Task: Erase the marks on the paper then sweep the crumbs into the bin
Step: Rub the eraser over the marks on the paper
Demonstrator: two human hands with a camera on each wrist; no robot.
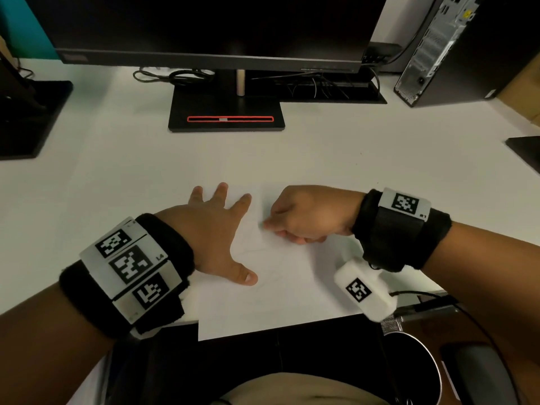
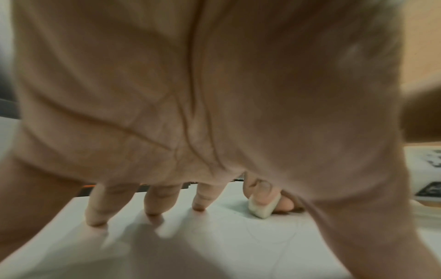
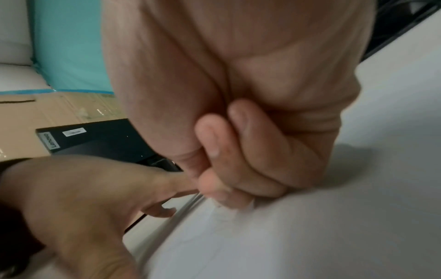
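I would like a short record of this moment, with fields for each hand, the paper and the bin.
left hand: fingers spread, pressing flat on the paper
right hand: pinches a white eraser, its tip on the paper
paper: on the white desk, near edge overhanging, faint pencil lines left
bin: below the desk edge, on the right

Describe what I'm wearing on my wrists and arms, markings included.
The arms are bare, with no sleeves. The left wrist band is black and fuzzy, with three white plates printed with black square codes. The right wrist band is black with one such plate, and a white block with a code hangs below it, trailing a black cable.
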